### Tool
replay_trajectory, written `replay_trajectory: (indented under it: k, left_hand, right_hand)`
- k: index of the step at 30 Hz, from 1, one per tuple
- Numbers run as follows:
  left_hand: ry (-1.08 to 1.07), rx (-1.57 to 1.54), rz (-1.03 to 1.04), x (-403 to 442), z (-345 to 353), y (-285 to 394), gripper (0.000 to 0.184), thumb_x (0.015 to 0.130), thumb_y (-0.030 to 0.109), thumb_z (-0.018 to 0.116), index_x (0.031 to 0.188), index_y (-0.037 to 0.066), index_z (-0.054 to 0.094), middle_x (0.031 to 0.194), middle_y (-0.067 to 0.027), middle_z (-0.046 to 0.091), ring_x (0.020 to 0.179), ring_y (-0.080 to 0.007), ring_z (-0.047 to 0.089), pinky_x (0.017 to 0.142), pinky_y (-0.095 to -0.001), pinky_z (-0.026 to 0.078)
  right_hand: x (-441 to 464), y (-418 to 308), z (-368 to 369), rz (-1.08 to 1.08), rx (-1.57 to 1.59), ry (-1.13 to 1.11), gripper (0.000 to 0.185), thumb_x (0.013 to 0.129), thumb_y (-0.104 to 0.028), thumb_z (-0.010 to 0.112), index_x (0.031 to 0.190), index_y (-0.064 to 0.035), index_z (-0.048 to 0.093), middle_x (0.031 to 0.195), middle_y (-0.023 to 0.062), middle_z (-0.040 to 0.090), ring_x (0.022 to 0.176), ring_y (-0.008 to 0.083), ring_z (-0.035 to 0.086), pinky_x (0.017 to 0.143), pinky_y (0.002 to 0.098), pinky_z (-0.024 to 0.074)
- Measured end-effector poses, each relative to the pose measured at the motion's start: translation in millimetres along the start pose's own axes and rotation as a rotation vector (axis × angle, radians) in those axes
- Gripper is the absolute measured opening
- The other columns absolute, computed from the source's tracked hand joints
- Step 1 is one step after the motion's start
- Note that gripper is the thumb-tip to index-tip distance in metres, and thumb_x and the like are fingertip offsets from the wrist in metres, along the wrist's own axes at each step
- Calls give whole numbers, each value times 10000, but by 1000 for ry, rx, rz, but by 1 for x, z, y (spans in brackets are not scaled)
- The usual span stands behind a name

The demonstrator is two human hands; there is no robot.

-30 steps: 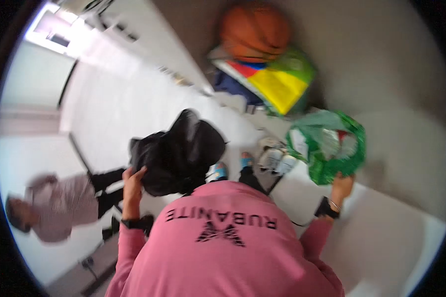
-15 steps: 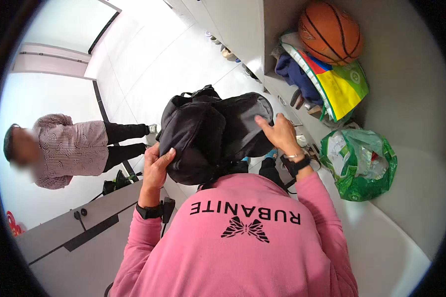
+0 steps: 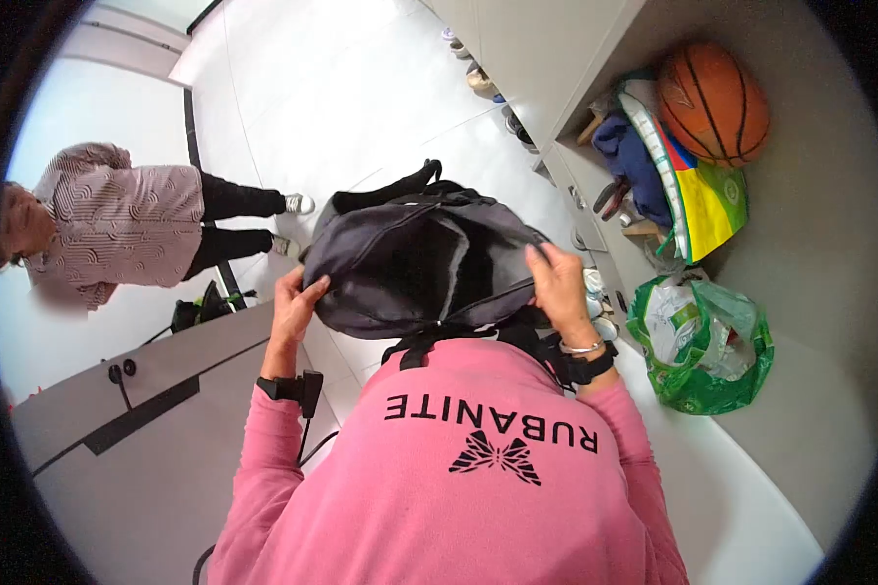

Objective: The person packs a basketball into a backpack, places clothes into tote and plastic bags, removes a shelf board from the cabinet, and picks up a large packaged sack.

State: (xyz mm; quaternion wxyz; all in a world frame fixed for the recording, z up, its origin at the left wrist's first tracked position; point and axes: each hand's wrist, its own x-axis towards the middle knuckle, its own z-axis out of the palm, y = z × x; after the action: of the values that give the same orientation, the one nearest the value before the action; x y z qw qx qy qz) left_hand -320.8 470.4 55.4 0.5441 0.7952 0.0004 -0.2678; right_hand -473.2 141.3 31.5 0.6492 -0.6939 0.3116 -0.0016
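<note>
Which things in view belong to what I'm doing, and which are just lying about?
Part of the job:
Black backpack, held open by your left hand and right hand
Possibly the green plastic bag, standing nearby

Likely just lying about:
Basketball
Colourful bag
Dark blue cloth
Shoes

White floor tiles (image 3: 307, 83) stretch beside a pale grey cabinet (image 3: 527, 58).

Both arms (image 3: 278, 439) extended forward; left hand (image 3: 296, 304) and right hand (image 3: 560, 285) well apart, gripping, thumbs turned inward.
</note>
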Motion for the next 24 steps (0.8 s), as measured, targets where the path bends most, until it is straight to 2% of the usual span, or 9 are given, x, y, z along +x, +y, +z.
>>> replay_trajectory:
  k: [1, 3, 5, 9, 12, 14, 17, 21, 24]
  left_hand:
    - [-48, 58, -28, 2, 1, -2, 220, 806, 112, 596, 977, -26, 595, 853, -13, 604, 772, -89, 536, 714, -230, 421]
    - [-102, 98, -54, 9, 13, 1, 235, 816, 127, 593, 997, -22, 587, 871, -21, 608, 788, -96, 545, 724, -238, 430]
    - [-140, -271, -122, 14, 37, 13, 316, 849, 209, 590, 1070, -12, 549, 940, -42, 609, 842, -119, 567, 755, -263, 453]
    - [-189, -572, -221, 26, 56, 23, 395, 886, 285, 546, 1117, -31, 501, 1012, -103, 608, 896, -177, 595, 803, -302, 483]
    - [-312, -400, -289, 29, 73, 24, 502, 861, 350, 579, 1072, -97, 493, 983, -140, 602, 847, -173, 600, 768, -297, 489]
    - [-387, -351, -325, 28, 99, 25, 570, 846, 425, 576, 1017, -116, 522, 972, -146, 599, 836, -184, 597, 743, -300, 487]
    - [-575, -348, -319, 33, 123, 29, 694, 837, 544, 517, 1041, -119, 518, 996, -144, 585, 894, -175, 569, 768, -295, 468]
    - [-733, -249, -323, 42, 138, 50, 730, 790, 566, 574, 1061, -109, 507, 1003, -130, 574, 893, -167, 565, 743, -311, 474]
    - [-531, -45, -299, 42, 160, 48, 381, 804, 274, 658, 990, -47, 571, 871, -81, 616, 723, -155, 588, 655, -316, 485]
  right_hand:
    - [5, 3, 0, -130, -6, 30, 360, 900, -276, 501, 703, 23, 538, 496, 4, 470, 416, 87, 475, 368, 267, 359]
    - [2, -6, -3, 11, 137, 34, 424, 917, -325, 468, 662, 9, 525, 482, -5, 461, 382, 85, 447, 336, 249, 332]
    - [1, -8, -5, 63, 182, 36, 448, 920, -344, 461, 650, 8, 526, 479, -9, 461, 378, 86, 444, 333, 245, 328]
    - [0, -9, 6, -59, -4, 99, 483, 919, -342, 452, 604, 19, 510, 454, 57, 463, 388, 156, 466, 380, 313, 377]
    - [-7, -31, 30, -261, -256, 64, 459, 905, -318, 463, 607, 24, 530, 489, 174, 504, 433, 274, 521, 455, 407, 421]
    - [-4, -20, 54, -352, -400, 104, 414, 881, -298, 489, 603, 6, 538, 541, 205, 540, 486, 346, 558, 464, 428, 433]
    - [-5, -31, 65, -489, -553, 110, 346, 851, -255, 507, 602, -16, 528, 563, 201, 559, 529, 360, 579, 483, 443, 452]
    - [-5, -23, 70, -749, -885, -78, 189, 769, -159, 531, 623, -41, 560, 615, 142, 589, 499, 291, 586, 465, 400, 455]
    - [-8, -13, 74, -793, -900, -259, 166, 726, -144, 536, 649, 3, 550, 570, 170, 568, 530, 301, 595, 494, 412, 454]
